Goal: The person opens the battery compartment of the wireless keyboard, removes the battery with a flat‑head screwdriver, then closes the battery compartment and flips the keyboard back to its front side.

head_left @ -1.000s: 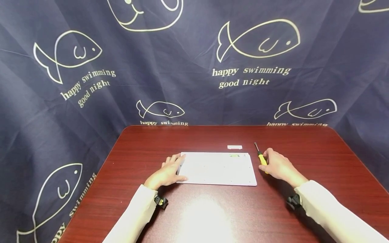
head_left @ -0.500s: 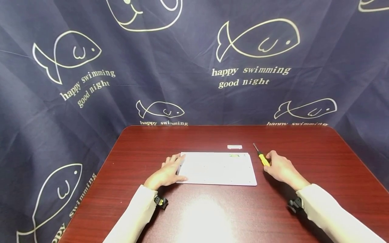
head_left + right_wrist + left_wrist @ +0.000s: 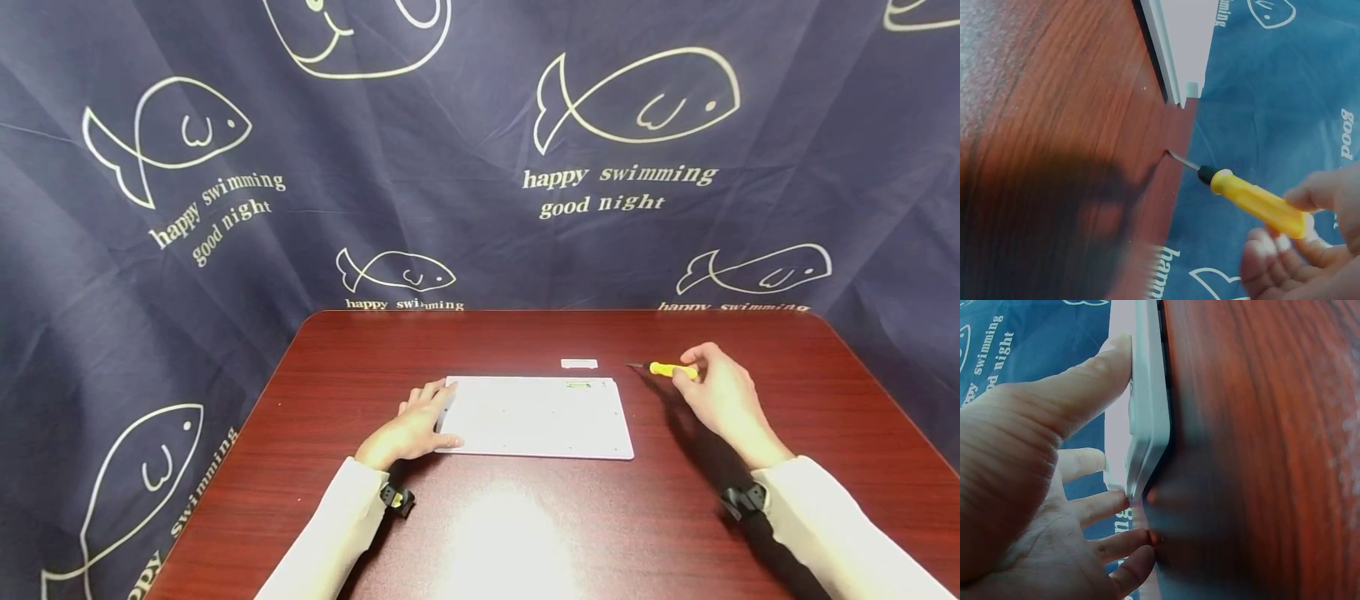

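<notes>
A white keyboard (image 3: 536,417) lies flat on the table, its plain back up; a small green battery (image 3: 578,385) shows in a slot near the far right corner. My left hand (image 3: 408,427) rests at its left end, with the thumb (image 3: 1088,381) on the back and fingers spread along the edge. To the right of the keyboard, my right hand (image 3: 723,400) pinches the handle end of a yellow screwdriver (image 3: 667,369) between thumb and fingers. The screwdriver's metal tip points left, close to the tabletop; whether it touches is hard to tell.
A small white cover piece (image 3: 579,363) lies beyond the keyboard's far edge. The reddish-brown wooden table (image 3: 360,350) ends at a dark blue curtain (image 3: 480,167) with fish drawings. Each wrist wears a small black camera.
My right hand has moved right and away from me, lifting the screwdriver's handle end. The screwdriver has swung from pointing away to pointing left. My left hand and the keyboard stay put.
</notes>
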Tool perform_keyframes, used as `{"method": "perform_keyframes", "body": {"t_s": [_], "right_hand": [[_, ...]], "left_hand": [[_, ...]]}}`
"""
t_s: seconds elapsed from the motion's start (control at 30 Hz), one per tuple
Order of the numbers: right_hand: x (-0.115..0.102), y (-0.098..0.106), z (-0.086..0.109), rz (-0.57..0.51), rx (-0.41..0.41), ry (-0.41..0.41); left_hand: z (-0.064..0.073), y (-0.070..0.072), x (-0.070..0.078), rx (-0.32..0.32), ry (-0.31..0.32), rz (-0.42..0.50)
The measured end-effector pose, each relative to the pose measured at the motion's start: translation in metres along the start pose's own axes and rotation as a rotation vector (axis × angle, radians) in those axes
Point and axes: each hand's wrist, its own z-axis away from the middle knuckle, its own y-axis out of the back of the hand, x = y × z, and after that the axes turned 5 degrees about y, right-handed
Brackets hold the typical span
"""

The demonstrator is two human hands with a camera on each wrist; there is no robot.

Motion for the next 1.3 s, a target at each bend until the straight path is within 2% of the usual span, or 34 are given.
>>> {"method": "perform_keyframes", "body": {"t_s": [0.23, 0.43, 0.6, 0.93, 1.3], "right_hand": [[-0.006, -0.004, -0.006, -0.087, 0.178, 0.046], [-0.017, -0.007, -0.012, -0.207, 0.252, 0.128], [-0.028, -0.010, -0.016, -0.260, 0.254, 0.198], [-0.046, -0.018, -0.021, -0.255, 0.198, 0.259], [-0.048, -0.025, -0.029, -0.245, 0.162, 0.299]], "left_hand": [[0.000, -0.002, -0.001, 0.007, 0.001, 0.003], [0.000, -0.001, -0.001, 0.006, -0.005, 0.003], [-0.001, -0.001, -0.002, 0.008, -0.004, 0.003], [-0.001, 0.000, -0.001, 0.001, 0.005, 0.006], [-0.002, 0.001, -0.002, -0.012, 0.011, 0.014]]}}
